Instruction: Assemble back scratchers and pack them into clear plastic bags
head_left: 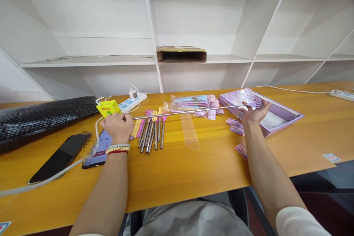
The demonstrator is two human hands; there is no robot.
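— While the left hand point(118, 126) pinches one end of the extended rod point(188, 111), where's the other?
— Right hand point(254, 113) grips its purple fan-shaped tip, held level above the counter point(193, 169).

This looks like an office or small packing room. A long orange-topped desk point(177, 177) runs across the view, backed from 10 to 2 o'clock by bare white slanted shelving point(91, 61) holding one open cardboard box point(181, 54) at 12. A white power strip point(132, 102) lies at 11 o'clock, and a smartphone point(59, 158) charges at 9.
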